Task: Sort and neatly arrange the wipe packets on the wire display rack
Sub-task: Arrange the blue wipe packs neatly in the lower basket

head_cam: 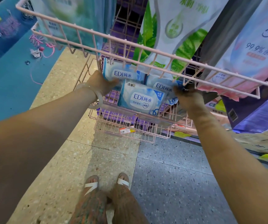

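A pink wire display rack [130, 46] stands before me with stacked baskets. In the middle basket lie blue-and-white "EDI" wipe packets. My left hand [100, 83] grips the left packet [122, 73] by its lower edge. My right hand [189, 96] holds the right packet [161, 86] at its right end. A third packet [142, 99] leans upright at the basket's front, between my hands. The top basket holds larger green, aloe-printed [170, 29] and pink-white packs [256, 50].
The lowest basket [125, 126] holds purple packs and carries a price tag [126, 130]. A blue display surface with pink hair ties [41, 47] is at the left. Purple boxes [251, 113] and cardboard sit at the right. My sandalled feet stand on speckled floor tiles.
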Action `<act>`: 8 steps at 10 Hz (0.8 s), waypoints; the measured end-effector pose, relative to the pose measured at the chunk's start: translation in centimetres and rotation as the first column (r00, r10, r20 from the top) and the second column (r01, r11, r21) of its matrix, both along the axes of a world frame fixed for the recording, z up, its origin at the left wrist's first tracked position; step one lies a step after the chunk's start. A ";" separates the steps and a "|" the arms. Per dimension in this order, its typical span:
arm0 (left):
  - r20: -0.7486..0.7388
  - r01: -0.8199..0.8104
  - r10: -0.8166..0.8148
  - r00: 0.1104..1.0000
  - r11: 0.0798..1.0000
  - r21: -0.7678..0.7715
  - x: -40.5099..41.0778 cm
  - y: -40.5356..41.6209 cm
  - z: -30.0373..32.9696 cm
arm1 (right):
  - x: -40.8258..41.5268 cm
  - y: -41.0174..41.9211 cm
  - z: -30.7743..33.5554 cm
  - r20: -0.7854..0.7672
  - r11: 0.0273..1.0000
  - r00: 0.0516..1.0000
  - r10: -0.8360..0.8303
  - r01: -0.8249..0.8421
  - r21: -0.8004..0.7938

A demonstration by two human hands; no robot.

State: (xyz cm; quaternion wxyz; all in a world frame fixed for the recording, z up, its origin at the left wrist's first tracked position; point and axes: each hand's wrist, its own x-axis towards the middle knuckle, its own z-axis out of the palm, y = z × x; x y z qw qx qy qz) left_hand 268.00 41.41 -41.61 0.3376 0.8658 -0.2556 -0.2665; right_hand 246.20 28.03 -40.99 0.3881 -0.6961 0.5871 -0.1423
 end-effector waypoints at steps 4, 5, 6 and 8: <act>-0.164 -0.080 0.038 0.986 0.963 -0.256 1.4 -2.1 -1.1 | 1.3 0.9 0.4 -0.003 0.996 1.000 -0.005 0.005 0.090; -0.181 -0.109 0.062 0.982 0.958 -0.264 1.7 -1.8 -1.8 | 1.4 1.0 0.1 0.012 0.998 1.000 -0.018 0.017 0.054; -0.189 -0.112 0.061 0.980 0.957 -0.269 1.8 -1.8 -2.1 | 1.9 1.4 0.2 0.122 0.997 0.990 -0.073 0.072 0.012; -0.085 -0.106 0.091 0.992 0.975 -0.197 2.0 -1.9 -0.7 | 1.7 0.4 0.0 0.024 0.996 0.996 -0.084 0.084 0.016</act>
